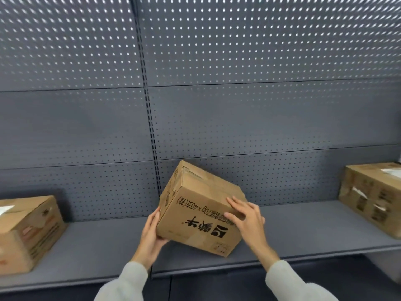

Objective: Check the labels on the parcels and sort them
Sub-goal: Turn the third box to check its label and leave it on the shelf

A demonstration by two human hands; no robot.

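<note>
A brown box (pixel 201 209) sits tilted at the middle of a grey shelf (pixel 303 227), its printed face turned toward the camera with the black lettering upside down. The far upper corner leans toward the pegboard (pixel 217 105) at the back; whether it touches the board cannot be told. The box's near lower corner reaches close to the shelf's front edge without passing it.

The left hand (pixel 152 232) cups the box's lower left corner, fingers curled round behind the left edge and palm under the bottom edge, so it grips the box. The right hand (pixel 247 218) lies on the upper right part of the printed face, fingers straight and slightly spread, pressing flat against the cardboard near the top right edge rather than curling round it. Both grey sleeves (pixel 290 281) come in from the bottom of the frame.

A second box (pixel 28 233) stands at the left end of the shelf, partly cut off by the frame, with a white label (pixel 5 209) on its top. A third box (pixel 373 196) stands at the right end, also carrying a white label (pixel 390 171) on top and torn tape on its side. Both are well apart from the held box, leaving bare shelf on each side of it. A slotted upright (pixel 149 118) divides the pegboard just left of the box.
</note>
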